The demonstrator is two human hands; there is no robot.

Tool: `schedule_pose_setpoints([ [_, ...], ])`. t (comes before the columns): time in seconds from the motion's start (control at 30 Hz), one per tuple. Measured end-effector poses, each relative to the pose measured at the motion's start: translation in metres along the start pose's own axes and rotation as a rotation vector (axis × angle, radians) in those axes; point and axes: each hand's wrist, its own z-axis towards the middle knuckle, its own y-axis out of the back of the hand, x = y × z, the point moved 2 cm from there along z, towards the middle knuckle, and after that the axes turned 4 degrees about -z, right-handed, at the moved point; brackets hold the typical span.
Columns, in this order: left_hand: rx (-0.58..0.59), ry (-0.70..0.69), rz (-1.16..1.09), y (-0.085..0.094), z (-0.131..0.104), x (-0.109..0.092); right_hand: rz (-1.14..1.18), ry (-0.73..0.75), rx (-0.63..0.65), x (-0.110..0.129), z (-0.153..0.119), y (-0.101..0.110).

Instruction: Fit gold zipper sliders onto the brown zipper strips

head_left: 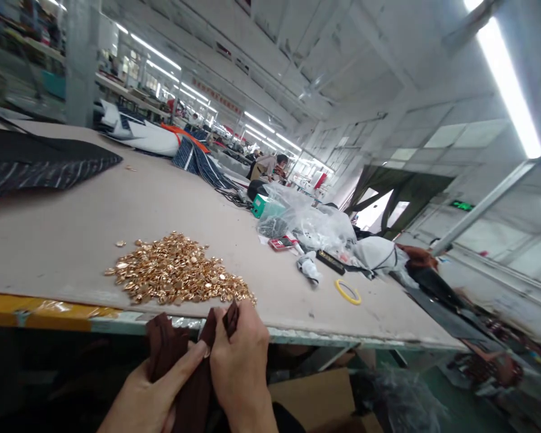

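Note:
Both hands are in front of the table's near edge, low in the head view. My left hand [151, 391] is closed on a bunched, dark brown fabric tape [196, 397], with its thumb pressed along the folds. Beside it, my right hand [241, 355] pinches an upper part of the same brown tape between thumb and curled fingers. Just beyond the hands lies a heap of small, shiny gold-coloured metal pieces [178, 270]. Whether one of these pieces is between my fingers is hidden.
Right of the heap lie a yellow tape roll [348, 292], a black bar-shaped object [330, 262], a red item [282, 243] and clear plastic [315, 219]. Dark striped fabric [49, 165] is at left. A cardboard box [315, 397] stands below the table edge. People work far behind.

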Motion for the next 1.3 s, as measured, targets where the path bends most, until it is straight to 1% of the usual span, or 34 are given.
schedule_pose_setpoints([
  [0.07,-0.011,0.012,-0.032,-0.002,0.001,0.002,-0.016,-0.012,-0.032,0.004,0.013,0.002],
  [0.1,-0.024,0.014,-0.062,-0.003,0.002,0.003,0.03,-0.019,-0.017,0.006,0.018,0.003],
  [0.17,-0.043,0.038,-0.157,-0.005,0.004,0.006,0.185,-0.013,0.068,0.01,0.023,0.003],
  [0.23,-0.03,0.073,-0.215,-0.007,0.004,0.007,0.328,0.016,0.199,0.013,0.02,0.003],
  [0.33,0.036,0.099,-0.187,-0.007,0.001,0.007,0.393,0.046,0.359,0.014,0.007,0.005],
  [0.47,0.147,0.025,-0.229,-0.006,-0.008,0.006,0.486,0.051,0.487,0.007,-0.009,0.013],
  [0.5,0.192,0.009,-0.226,-0.006,-0.01,0.007,0.533,0.039,0.526,0.003,-0.012,0.016],
  [0.57,0.259,0.012,-0.186,-0.006,-0.015,0.008,0.635,-0.047,0.574,-0.008,-0.015,0.021],
  [0.6,0.276,0.033,-0.155,-0.006,-0.018,0.01,0.668,-0.108,0.562,-0.014,-0.014,0.023],
  [0.63,0.281,0.056,-0.129,-0.005,-0.019,0.011,0.669,-0.162,0.512,-0.021,-0.012,0.026],
  [0.67,0.276,0.079,-0.104,-0.003,-0.02,0.012,0.621,-0.198,0.438,-0.027,-0.009,0.03],
  [0.7,0.268,0.093,-0.084,-0.002,-0.02,0.012,0.515,-0.195,0.354,-0.032,-0.004,0.033],
  [0.73,0.265,0.104,-0.071,0.0,-0.02,0.012,0.377,-0.162,0.276,-0.034,0.001,0.035],
  [0.8,0.246,0.096,-0.068,0.004,-0.018,0.011,0.118,-0.064,0.171,-0.034,0.011,0.037],
  [0.83,0.229,0.089,-0.066,0.005,-0.017,0.01,0.027,-0.022,0.154,-0.031,0.016,0.035],
  [0.9,0.206,0.08,-0.061,0.007,-0.015,0.009,-0.071,0.034,0.158,-0.023,0.023,0.027],
  [1.1,0.206,0.085,-0.063,0.01,-0.014,0.006,-0.35,0.134,0.154,-0.003,0.035,0.003],
  [1.17,0.214,0.09,-0.084,0.011,-0.013,0.005,-0.411,0.166,0.144,0.0,0.036,-0.002],
  [1.3,0.28,0.146,-0.131,0.012,-0.012,0.007,-0.45,0.234,0.126,0.001,0.036,-0.006],
])
